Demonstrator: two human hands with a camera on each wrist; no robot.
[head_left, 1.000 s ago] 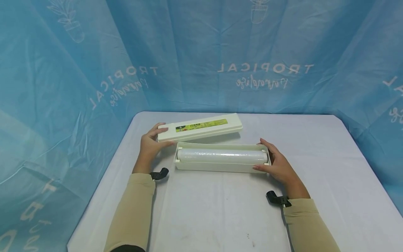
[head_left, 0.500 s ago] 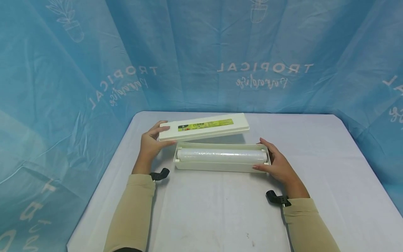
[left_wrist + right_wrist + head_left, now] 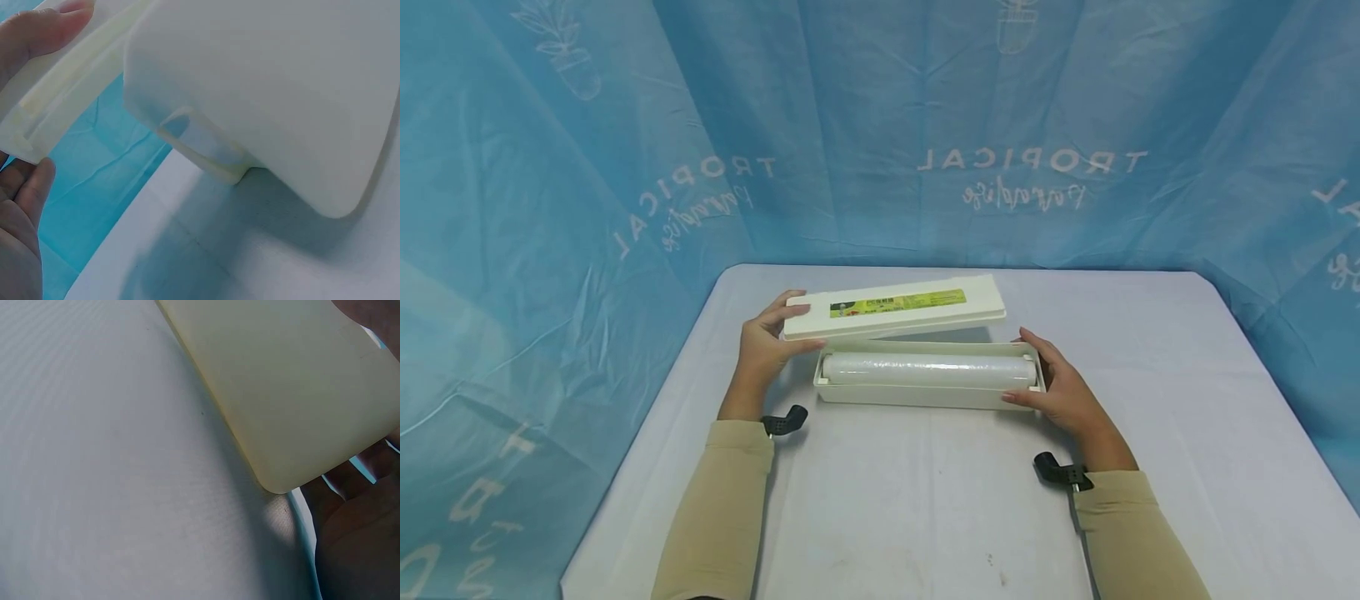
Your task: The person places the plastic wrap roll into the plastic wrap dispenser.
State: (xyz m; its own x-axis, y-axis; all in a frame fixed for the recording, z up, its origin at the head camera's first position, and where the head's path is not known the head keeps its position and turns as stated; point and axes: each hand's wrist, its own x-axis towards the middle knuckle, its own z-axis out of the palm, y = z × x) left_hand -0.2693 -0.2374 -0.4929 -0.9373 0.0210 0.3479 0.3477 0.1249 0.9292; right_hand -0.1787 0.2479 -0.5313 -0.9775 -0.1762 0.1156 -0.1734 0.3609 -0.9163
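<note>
A long cream box (image 3: 917, 398) sits on the table with a roll of cling film (image 3: 928, 367) lying inside it. My right hand (image 3: 1060, 396) grips the box's right end, thumb on the front wall and fingers behind. In the right wrist view the box's wall (image 3: 281, 387) fills the upper right beside that hand. My left hand (image 3: 769, 346) holds the left end of the box's lid (image 3: 917, 318), which carries a green and yellow label. Slightly tilted, the lid hangs just behind and above the box, overlapping its rear edge. In the left wrist view the thumb (image 3: 44, 31) lies on the lid.
A white cloth covers the table (image 3: 910, 500). Blue printed curtains (image 3: 865, 125) hang behind it and along both sides. Black wrist cameras are strapped at both cuffs, and a cable (image 3: 1084, 542) runs down from the right one.
My left hand has carried the lid to the right, and most recently a little down and nearer the box. The right hand and the box have stayed in place.
</note>
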